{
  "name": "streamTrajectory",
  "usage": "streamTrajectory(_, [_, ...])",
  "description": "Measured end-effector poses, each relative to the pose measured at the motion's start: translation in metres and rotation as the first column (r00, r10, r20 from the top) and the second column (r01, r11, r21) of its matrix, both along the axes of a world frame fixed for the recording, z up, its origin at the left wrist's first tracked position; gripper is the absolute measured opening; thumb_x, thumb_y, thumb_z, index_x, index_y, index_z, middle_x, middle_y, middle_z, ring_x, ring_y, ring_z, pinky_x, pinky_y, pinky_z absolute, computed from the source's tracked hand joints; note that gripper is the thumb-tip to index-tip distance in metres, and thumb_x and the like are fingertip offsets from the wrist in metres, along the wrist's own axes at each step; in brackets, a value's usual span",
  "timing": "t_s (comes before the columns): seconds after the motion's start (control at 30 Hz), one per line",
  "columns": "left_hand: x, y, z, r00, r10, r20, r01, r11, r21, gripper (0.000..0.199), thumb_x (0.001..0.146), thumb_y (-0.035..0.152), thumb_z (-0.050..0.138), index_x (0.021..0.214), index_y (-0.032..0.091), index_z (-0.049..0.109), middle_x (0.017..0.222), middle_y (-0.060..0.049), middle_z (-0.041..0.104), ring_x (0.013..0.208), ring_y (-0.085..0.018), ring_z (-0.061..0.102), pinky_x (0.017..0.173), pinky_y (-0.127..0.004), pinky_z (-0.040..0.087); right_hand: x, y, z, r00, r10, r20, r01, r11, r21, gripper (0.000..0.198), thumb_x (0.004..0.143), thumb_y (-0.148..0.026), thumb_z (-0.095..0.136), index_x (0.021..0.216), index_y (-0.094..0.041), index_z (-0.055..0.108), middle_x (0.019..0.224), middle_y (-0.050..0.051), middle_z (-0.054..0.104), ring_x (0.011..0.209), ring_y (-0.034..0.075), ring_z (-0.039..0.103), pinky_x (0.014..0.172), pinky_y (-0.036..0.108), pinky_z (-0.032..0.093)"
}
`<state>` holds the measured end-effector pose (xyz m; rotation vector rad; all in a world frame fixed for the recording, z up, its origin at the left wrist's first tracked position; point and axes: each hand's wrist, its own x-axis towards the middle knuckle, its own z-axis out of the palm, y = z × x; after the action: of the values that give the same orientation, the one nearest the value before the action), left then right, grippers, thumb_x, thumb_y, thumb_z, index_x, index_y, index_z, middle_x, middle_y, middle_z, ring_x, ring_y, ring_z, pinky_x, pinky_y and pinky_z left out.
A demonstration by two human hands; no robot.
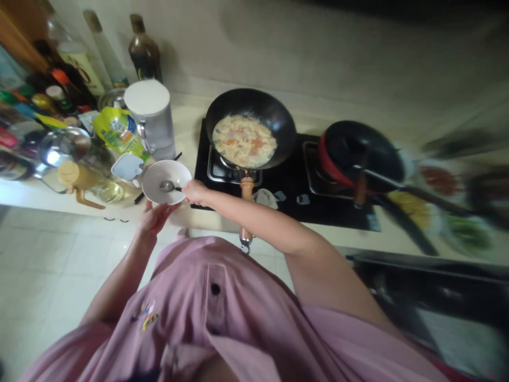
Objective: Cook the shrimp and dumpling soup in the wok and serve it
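broadly, we view from above a long cream-coloured countertop [186, 122] bearing a flat black glass stove [342, 213]. on it we find a deep round black wok [283, 130], holding a pale yellow mixture flecked with orange [244, 142]; at its right is a red-sided black pan [329, 163]. left of the stove stands a clear pitcher with a white lid [156, 130]. nearer to us than the pitcher, at the counter's front edge, is a round white bowl [175, 172]. our left hand [156, 216] grips it from below and in front; we cannot tell whether it also rests on the counter. our right hand [196, 192], the nearer to the wok, is closed about the handle of a small metal spoon [167, 186]. the spoon's long axis runs leftward from this grip into the bowl, which lies left of the wok, while our right forearm crosses above the wok's handle.
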<state>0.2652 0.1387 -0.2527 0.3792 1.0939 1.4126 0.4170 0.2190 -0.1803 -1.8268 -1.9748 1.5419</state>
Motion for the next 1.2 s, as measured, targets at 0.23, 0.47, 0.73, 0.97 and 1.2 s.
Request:
streamTrajectory(0.23, [0.003,0.010,-0.004,1.000,0.022,-0.010,-0.022,1.000,0.019,0.059,0.064,0.001,0.074,0.115,0.022,0.052,0.091,-0.003,0.074,0.100,-0.029,0.073,0.103,-0.062,0.051,0.002,-0.006,0.000,0.983,0.137,0.122,-0.147,0.986,0.078,0.037,0.093,-0.028,0.059,0.125,-0.010,0.054,0.104,0.015,0.072,0.083,0.021,0.070,0.070,0.026,0.051])
streamTrajectory(0.47, [0.003,-0.002,-0.005,0.994,-0.062,-0.087,0.061,0.998,-0.018,0.038,0.067,0.020,0.083,0.095,0.016,0.058,0.081,-0.006,0.074,0.088,-0.025,0.075,0.093,-0.046,0.056,0.034,-0.021,0.031,0.951,0.265,0.157,-0.305,0.881,0.362,0.040,0.096,-0.034,0.052,0.133,-0.018,0.050,0.116,0.015,0.069,0.104,0.028,0.067,0.085,0.035,0.050])
streamTrajectory(0.73, [0.021,-0.041,-0.021,0.340,-0.156,-0.927,0.387,0.922,-0.014,0.026,0.085,0.042,0.065,0.088,0.016,0.068,0.070,-0.004,0.068,0.056,-0.013,0.059,0.055,-0.024,0.045,0.230,-0.056,0.010,0.892,-0.437,-0.116,0.394,0.628,0.671,0.029,0.098,-0.035,0.043,0.100,-0.017,0.066,0.072,0.003,0.067,0.065,0.016,0.064,0.069,0.027,0.048])
streamTrajectory(0.97, [0.061,-0.049,-0.052,0.253,-0.056,-0.966,0.533,0.841,0.091,0.021,0.086,0.039,0.067,0.083,0.019,0.072,0.071,-0.005,0.065,0.059,-0.014,0.056,0.061,-0.026,0.044,0.260,-0.064,-0.071,0.860,-0.349,0.373,0.117,0.845,0.521,0.067,0.086,-0.048,0.062,0.146,-0.020,0.049,0.140,0.018,0.054,0.105,0.029,0.062,0.085,0.039,0.049])
streamTrajectory(1.2, [0.125,-0.053,-0.041,0.441,-0.173,-0.881,0.664,0.723,0.190,0.048,0.074,0.037,0.082,0.117,0.021,0.068,0.104,-0.011,0.067,0.079,-0.019,0.064,0.065,-0.029,0.052,0.209,-0.078,-0.098,0.969,-0.194,0.156,0.079,0.836,0.543,0.048,0.081,-0.022,0.061,0.129,-0.012,0.059,0.127,0.020,0.055,0.114,0.029,0.055,0.101,0.042,0.043])
